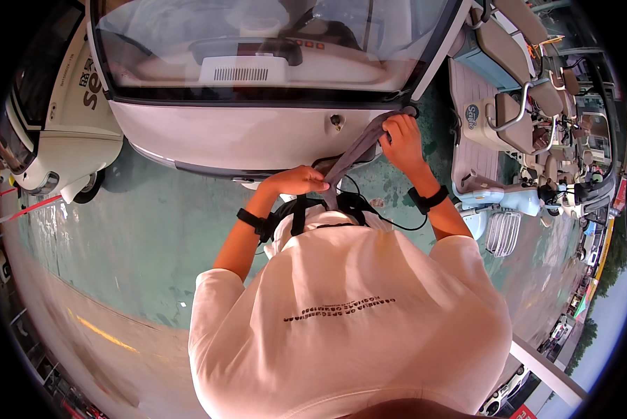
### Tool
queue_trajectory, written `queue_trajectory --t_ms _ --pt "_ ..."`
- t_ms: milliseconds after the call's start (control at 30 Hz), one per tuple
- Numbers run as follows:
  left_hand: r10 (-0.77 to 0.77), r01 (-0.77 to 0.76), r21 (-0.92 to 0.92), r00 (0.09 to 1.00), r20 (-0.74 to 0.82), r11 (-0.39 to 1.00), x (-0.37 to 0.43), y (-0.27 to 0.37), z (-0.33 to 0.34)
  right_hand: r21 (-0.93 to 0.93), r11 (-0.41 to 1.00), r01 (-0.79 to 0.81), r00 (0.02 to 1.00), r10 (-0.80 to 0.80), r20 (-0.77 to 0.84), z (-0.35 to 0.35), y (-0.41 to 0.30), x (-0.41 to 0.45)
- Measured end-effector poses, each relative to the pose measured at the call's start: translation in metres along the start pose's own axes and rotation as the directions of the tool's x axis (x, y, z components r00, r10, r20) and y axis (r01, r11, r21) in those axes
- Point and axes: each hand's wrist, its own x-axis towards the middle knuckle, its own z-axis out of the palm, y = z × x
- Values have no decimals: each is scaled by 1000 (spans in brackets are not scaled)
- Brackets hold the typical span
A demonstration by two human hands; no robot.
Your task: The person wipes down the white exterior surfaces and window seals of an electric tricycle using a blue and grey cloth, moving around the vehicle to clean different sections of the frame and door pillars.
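A grey-brown cloth (359, 140) stretches slantwise between my two hands. My right hand (401, 140) grips its upper length beside the front corner of a small white vehicle (224, 131). Lower down, my left hand (298, 180) pinches the cloth between thumb and fingers, close to my waist. The cloth's lower end hangs past my left hand in front of my body. A recessed hole with a brass-coloured fitting (336, 123) shows in the vehicle's front panel, left of my right hand. The windshield (271, 47) rises above that panel.
Another white vehicle (77, 136) stands at the left, near a red-and-white barrier pole (35, 208). On the right are a light-blue electric tricycle (507, 201) with a wire basket (503, 234) and tan seats (517, 118). Green painted floor (151, 251) lies underfoot.
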Motion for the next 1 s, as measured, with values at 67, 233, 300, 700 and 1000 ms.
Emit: queue_trajectory --t_ms 67,233,300,700,1000 --pt "-52 4 279 985 166 960 19 58 2 52 999 11 1000 -10 -21 -10 3 1" --pt "102 -99 293 995 5 951 76 88 11 190 982 -1 987 31 -159 -6 26 -17" --pt "92 -47 319 988 -126 946 92 86 13 98 973 -210 974 217 -68 7 46 -24" --pt "488 -281 433 715 -500 857 149 119 16 177 935 -307 945 278 170 20 84 -27" --pt "450 44 706 742 -496 706 150 80 41 88 960 -265 942 238 237 41 59 -65"
